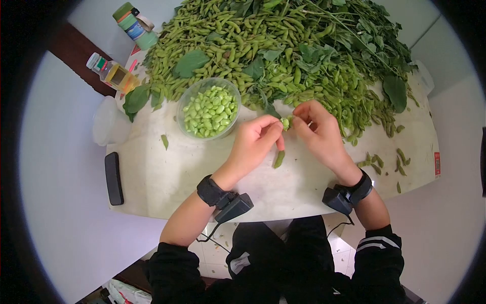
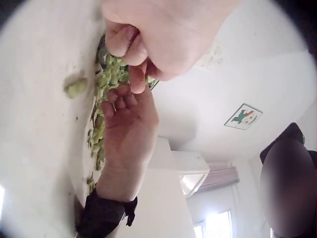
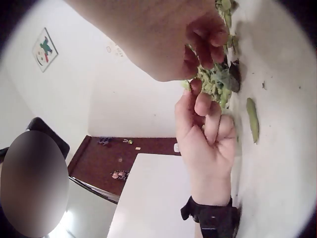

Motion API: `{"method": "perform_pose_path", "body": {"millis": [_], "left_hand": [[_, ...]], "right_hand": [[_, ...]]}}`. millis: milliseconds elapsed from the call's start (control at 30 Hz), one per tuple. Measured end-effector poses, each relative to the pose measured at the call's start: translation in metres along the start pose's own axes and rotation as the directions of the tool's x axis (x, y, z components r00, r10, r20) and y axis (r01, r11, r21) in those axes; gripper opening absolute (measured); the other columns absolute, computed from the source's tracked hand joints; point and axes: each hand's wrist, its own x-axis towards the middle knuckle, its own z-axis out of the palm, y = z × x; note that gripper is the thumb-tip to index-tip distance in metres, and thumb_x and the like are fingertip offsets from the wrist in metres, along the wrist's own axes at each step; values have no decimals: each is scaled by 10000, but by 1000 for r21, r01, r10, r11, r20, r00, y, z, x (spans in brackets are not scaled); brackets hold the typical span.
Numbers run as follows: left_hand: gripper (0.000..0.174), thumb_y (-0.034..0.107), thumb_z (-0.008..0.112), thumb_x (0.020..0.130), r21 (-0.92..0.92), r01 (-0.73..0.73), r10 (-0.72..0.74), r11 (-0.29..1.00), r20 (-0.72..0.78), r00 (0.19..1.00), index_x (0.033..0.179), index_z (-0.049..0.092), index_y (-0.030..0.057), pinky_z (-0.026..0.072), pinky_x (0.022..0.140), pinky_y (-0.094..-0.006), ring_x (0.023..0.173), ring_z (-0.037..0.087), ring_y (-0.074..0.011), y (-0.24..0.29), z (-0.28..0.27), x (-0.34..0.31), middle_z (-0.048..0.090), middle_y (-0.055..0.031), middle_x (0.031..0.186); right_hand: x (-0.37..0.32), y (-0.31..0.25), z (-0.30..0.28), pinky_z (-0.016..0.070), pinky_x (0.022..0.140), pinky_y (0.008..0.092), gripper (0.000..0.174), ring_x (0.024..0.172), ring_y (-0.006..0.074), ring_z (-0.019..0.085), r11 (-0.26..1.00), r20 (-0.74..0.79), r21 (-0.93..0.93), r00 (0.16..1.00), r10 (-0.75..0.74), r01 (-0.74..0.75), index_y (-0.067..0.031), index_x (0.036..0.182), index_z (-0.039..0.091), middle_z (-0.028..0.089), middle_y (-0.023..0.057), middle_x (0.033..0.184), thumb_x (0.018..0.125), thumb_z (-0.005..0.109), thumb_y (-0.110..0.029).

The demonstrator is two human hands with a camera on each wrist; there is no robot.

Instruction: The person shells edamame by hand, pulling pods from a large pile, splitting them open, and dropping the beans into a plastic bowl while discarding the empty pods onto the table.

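Pod (image 1: 286, 123), bright green and small in view, held between the fingertips of both hands over the counter (image 1: 167, 187), in front of the big heap. Gripped on 1 side by the left hand (image 1: 255, 141), with thumb and index finger pinched together and the other fingers curled. Gripped on the other side by the right hand (image 1: 321, 136), likewise pinching with thumb and index finger, the rest bent in. Too small to tell how far split. Just beside the left hand, 1 unopened pod (image 1: 279, 159) lying flat on the counter. To the left of the hands, a clear tub (image 1: 179, 120) filled with shelled beans (image 1: 211, 111), near the front edge of the heap of pods (image 1: 217, 50), with leaves and stems mixed in, mostly to the right. Farther left, a bottle of yellow liquid (image 1: 116, 76), a green-lidded container (image 1: 135, 29), a whitish bowl (image 1: 109, 121) and a black phone (image 1: 114, 178). At right, scattered loose pods (image 1: 377, 161) near a red label (image 1: 437, 163).
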Motion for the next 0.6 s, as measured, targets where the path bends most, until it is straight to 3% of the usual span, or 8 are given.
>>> {"method": "perform_pose_path", "body": {"millis": [100, 300, 367, 467, 600], "left_hand": [[141, 112, 480, 857, 58, 8, -7, 998, -10, 1000, 814, 570, 13, 286, 437, -157, 486, 397, -3, 0, -1, 1, 566, -4, 595], [127, 99, 497, 860, 65, -6, 4, 998, 29, 1000, 829, 559, -7, 361, 511, -170, 572, 513, -41, -1, 1, 0, 566, -7, 629], [140, 105, 502, 856, 68, -14, 12, 998, 36, 999, 821, 553, -20, 387, 522, -181, 580, 525, -49, -2, 0, 0, 570, -19, 637], [131, 96, 498, 856, 71, -20, 17, 997, 48, 999, 828, 546, -22, 405, 542, -187, 594, 529, -55, -2, 0, -1, 570, -24, 652], [103, 69, 483, 858, 72, -11, 7, 997, 60, 998, 835, 538, -15, 407, 567, -186, 610, 526, -59, -2, -1, -1, 564, -21, 662]], "right_hand": [[0, 0, -3, 417, 528, 251, 167, 597, 123, 528, 998, -53, 3, 997, -62, 62, 21, 794, 548, 575, 78, 663, 793, 550, -147], [1, 1, -5, 415, 537, 242, 203, 600, 96, 512, 998, 137, -44, 990, -36, 42, 22, 830, 527, 561, 60, 666, 820, 568, -177], [2, 10, -1, 412, 550, 232, 198, 613, 78, 501, 990, 227, 133, 974, 6, -37, 22, 826, 519, 549, 42, 682, 825, 564, -172], [2, 9, 0, 406, 557, 223, 188, 625, 67, 493, 970, 238, 233, 971, 18, -75, 17, 824, 510, 540, 33, 696, 833, 553, -166], [1, 10, 0, 401, 552, 217, 170, 622, 67, 490, 970, 247, 231, 969, 21, -80, 15, 817, 503, 538, 36, 699, 833, 533, -152]]}}
